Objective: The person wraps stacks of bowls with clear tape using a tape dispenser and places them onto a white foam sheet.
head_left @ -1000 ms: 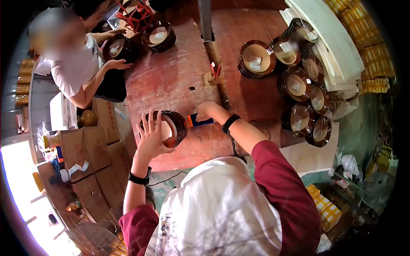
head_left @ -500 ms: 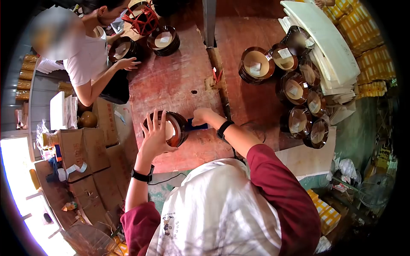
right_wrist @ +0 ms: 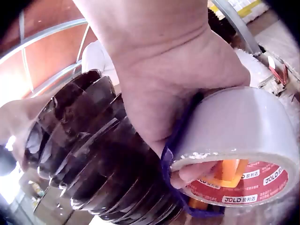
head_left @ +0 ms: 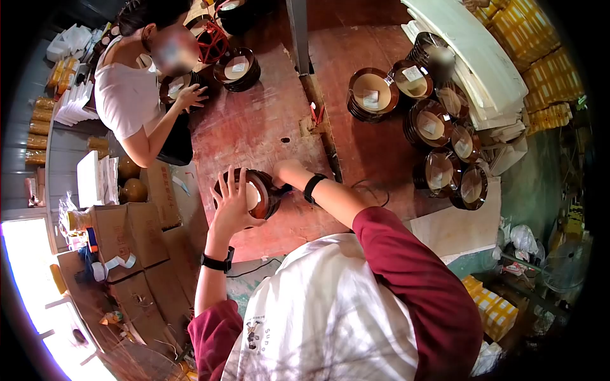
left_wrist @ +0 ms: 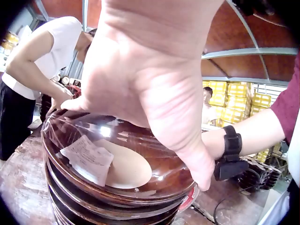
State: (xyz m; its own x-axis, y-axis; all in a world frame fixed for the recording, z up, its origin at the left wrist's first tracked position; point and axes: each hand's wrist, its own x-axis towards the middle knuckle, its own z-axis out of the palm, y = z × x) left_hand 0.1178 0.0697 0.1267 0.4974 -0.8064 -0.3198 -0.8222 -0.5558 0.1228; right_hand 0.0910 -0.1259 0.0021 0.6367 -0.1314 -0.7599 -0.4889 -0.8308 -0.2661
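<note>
Left hand (head_left: 234,204), fingers spread, rests flat over the mouth of a stack of dark brown glossy bowls (head_left: 257,190) lying tilted on the red-brown wooden bench (head_left: 254,130); the stack's long axis runs roughly level, mouth toward the left hand. Right hand (head_left: 286,173), grip closed around a grey roll of packing tape in a blue dispenser (right_wrist: 234,140), presses against the stack's base end.
</note>
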